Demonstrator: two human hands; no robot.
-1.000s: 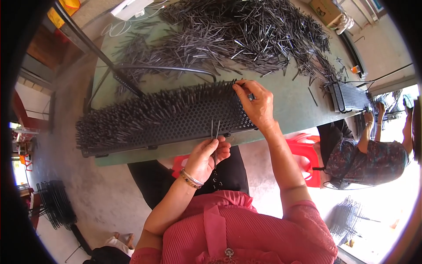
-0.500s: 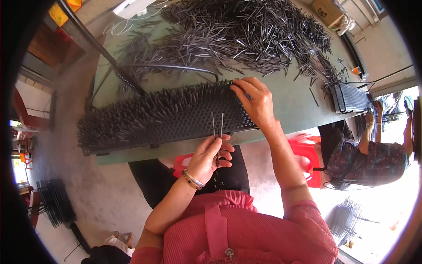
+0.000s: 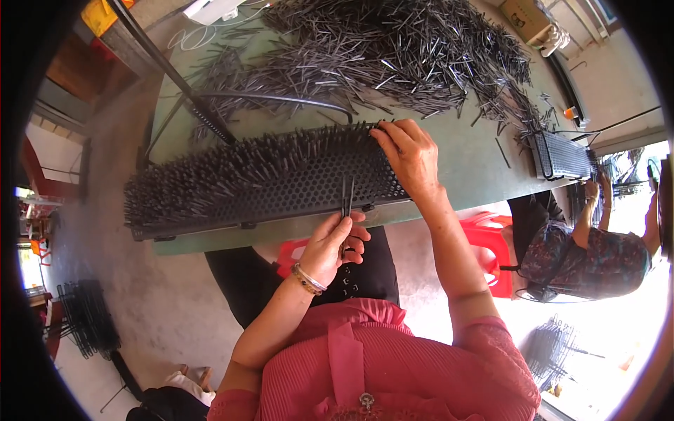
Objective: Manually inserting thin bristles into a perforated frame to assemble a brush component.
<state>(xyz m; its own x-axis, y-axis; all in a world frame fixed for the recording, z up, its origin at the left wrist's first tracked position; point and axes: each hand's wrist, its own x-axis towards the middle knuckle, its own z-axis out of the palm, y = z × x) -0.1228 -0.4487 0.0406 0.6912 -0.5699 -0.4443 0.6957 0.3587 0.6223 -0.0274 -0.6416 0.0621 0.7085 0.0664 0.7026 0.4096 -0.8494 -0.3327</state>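
A long black perforated panel (image 3: 281,203) lies along the near edge of the table, slightly tilted. Short black strips (image 3: 203,179) stand packed in its holes on the left and along the far edge, while bare holes show on the near right. My left hand (image 3: 335,242) is below the panel's near edge, closed around metal tweezers (image 3: 347,195) whose prongs point away from me over the bare holes. At the far right of the panel, my right hand (image 3: 413,158) has thumb and fingers drawn together beside the last strips; what they pinch is hidden.
Loose black strips (image 3: 414,49) are heaped across the back of the green table (image 3: 463,165). A bent black metal frame (image 3: 175,77) rises behind the panel. At right, another person (image 3: 586,252) works on a similar panel (image 3: 562,156). A red stool (image 3: 491,245) stands between us.
The tweezers' prongs have come closer together. My left hand has moved slightly, and my right hand stays near the same spot at the panel's far edge.
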